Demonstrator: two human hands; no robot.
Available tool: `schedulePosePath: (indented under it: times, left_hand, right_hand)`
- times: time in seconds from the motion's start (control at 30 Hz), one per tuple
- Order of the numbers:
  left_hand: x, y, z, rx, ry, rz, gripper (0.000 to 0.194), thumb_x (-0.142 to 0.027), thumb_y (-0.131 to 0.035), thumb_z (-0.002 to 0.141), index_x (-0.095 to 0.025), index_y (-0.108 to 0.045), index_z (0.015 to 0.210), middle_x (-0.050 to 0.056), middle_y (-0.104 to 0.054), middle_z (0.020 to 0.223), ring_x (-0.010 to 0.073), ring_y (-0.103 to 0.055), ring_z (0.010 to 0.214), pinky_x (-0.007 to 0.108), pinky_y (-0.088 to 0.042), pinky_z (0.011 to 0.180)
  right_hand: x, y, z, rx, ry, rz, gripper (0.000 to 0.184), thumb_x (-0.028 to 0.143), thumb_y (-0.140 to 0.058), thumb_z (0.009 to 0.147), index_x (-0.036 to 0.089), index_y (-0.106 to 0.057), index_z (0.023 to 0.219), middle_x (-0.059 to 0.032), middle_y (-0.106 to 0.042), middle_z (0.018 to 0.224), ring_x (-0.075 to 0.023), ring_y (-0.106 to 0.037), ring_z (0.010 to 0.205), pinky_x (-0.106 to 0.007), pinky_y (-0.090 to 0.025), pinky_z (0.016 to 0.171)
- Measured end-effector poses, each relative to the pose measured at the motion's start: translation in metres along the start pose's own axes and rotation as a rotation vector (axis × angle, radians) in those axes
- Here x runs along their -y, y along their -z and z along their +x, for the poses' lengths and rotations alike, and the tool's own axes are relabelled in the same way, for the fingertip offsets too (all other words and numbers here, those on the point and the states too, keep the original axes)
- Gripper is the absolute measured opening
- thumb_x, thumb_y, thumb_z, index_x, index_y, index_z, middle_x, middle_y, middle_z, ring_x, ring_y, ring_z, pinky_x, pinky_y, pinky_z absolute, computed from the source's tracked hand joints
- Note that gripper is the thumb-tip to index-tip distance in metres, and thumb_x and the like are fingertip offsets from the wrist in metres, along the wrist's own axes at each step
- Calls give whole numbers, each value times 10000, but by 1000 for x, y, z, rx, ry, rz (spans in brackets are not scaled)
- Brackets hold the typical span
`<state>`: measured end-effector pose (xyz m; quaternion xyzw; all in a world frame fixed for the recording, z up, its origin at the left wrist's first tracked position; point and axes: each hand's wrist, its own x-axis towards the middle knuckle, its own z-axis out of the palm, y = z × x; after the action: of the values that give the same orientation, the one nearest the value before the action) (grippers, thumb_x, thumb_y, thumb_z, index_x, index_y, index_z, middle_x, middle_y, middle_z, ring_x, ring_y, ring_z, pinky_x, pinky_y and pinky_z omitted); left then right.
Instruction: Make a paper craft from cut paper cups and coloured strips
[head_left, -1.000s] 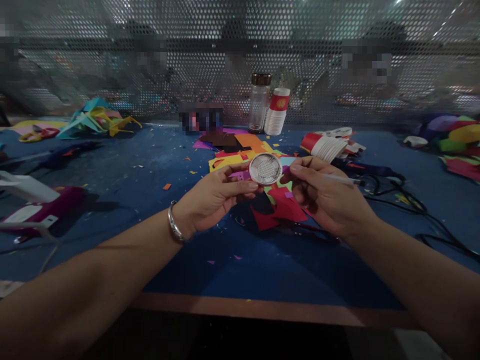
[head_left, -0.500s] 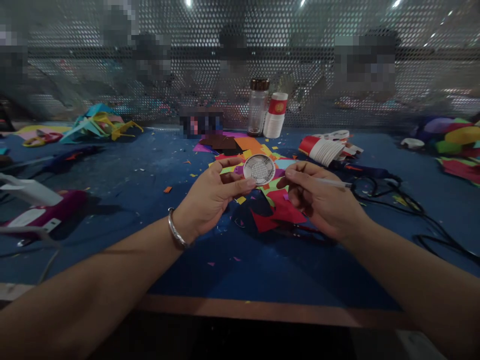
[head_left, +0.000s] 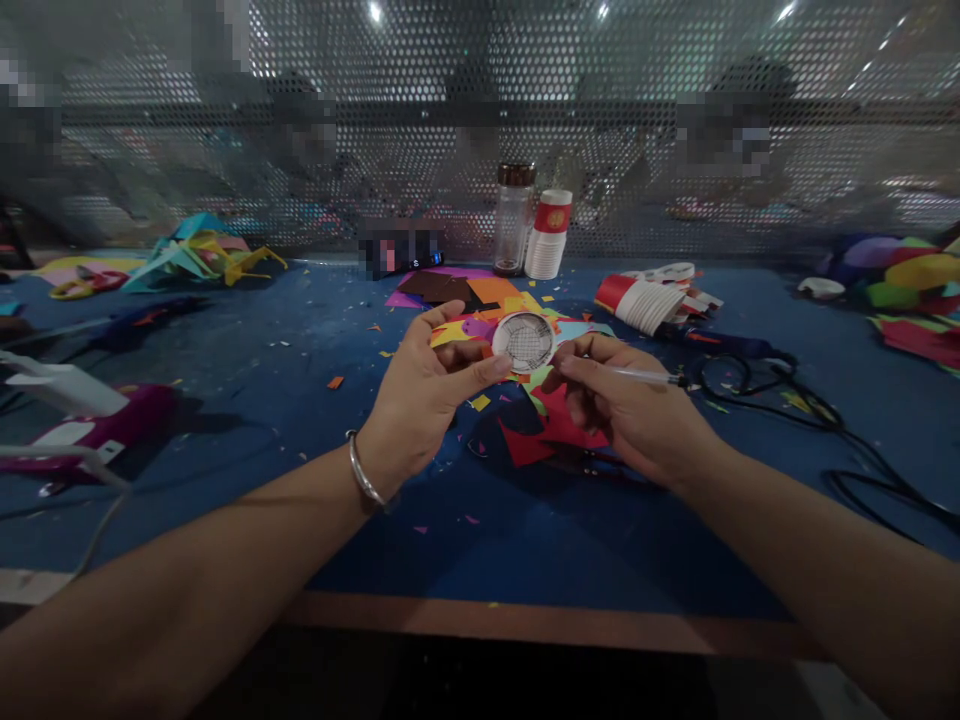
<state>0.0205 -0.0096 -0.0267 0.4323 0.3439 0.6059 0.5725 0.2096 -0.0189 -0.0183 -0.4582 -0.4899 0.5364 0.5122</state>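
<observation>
My left hand (head_left: 427, 392), with a silver bangle at the wrist, pinches a small round white paper piece (head_left: 523, 342) at its lower left edge. The piece has a pale rim like a paper cup's bottom, and dark grid lines are drawn on its face. In my right hand (head_left: 622, 395) is a pen (head_left: 645, 376) with a clear barrel; its back end sticks out to the right over the hand. The fingertips hide the pen's tip, close to the right edge of the round piece. Red paper (head_left: 551, 430) lies below the hands.
Coloured paper sheets (head_left: 442, 288) lie behind the hands. Beyond stand a clear bottle (head_left: 513, 225) and stacked paper cups (head_left: 547, 240) before a perforated screen. More cups (head_left: 645, 302) and a black cable (head_left: 817, 400) lie right; a purple device (head_left: 142, 410) sits left.
My right hand, with the pen, has moved slightly left and nearer the round piece. The left hand and piece have shifted slightly right. Both hands keep their hold.
</observation>
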Motion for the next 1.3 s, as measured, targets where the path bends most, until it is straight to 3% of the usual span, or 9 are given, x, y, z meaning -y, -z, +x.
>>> schedulePosePath:
  times: [0.13,0.4,0.63,0.93,1.03,1.17,1.23,1.3]
  left_hand:
    - [0,1,1,0,-2,-4,741,-39,-848,636,-199,-451,1241,-67,-704,764,105,-704,775,228,-559,795]
    - [-5,1,3,28,138,33,685,2,-794,747,-166,-434,1305,0,-755,832,96,-704,738,203,-523,736]
    - [-13,1,2,15,262,84,680,110,-700,760,-149,-421,1323,72,-782,913,159,-755,850,252,-546,792]
    - [-6,11,6,1,110,181,546,-30,-765,760,-171,-508,1221,34,-756,894,156,-718,870,294,-536,846]
    - [-6,14,8,8,75,189,542,-50,-772,744,-174,-519,1207,20,-739,883,151,-706,862,287,-532,821]
    - [-8,14,8,4,49,222,558,-77,-778,726,-168,-506,1204,-1,-715,856,137,-683,820,280,-525,798]
    - [-8,14,8,22,46,244,563,-105,-786,725,-167,-501,1206,-4,-709,854,140,-682,825,282,-525,799]
    - [-8,14,8,40,39,260,570,-120,-792,721,-163,-501,1209,-3,-707,852,138,-678,824,279,-526,795]
  right_hand:
    - [-2,0,1,11,10,-13,154,256,-749,781,174,-619,768,13,-728,663,-35,-510,351,-158,-346,343]
    - [0,1,1,14,-28,7,162,263,-742,791,183,-608,751,22,-714,630,-34,-493,349,-165,-338,348]
    - [3,5,3,13,-59,-6,200,290,-770,779,190,-597,762,13,-727,664,-38,-495,372,-169,-335,354]
    - [5,21,17,-131,-19,-63,143,247,-734,793,201,-599,806,24,-709,692,-54,-514,411,-181,-360,372]
    - [12,34,27,-209,0,-98,150,231,-725,827,209,-580,800,23,-697,695,-62,-508,423,-191,-330,371]
    - [30,68,49,-329,18,-188,113,218,-669,926,204,-601,838,6,-691,755,-79,-530,494,-211,-370,432]
    - [42,90,63,-383,22,-266,94,266,-621,986,177,-651,983,-31,-709,918,-111,-616,646,-244,-504,561]
    - [54,110,77,-427,31,-361,315,365,-635,993,175,-640,1244,-88,-674,1213,-203,-684,984,-396,-597,829]
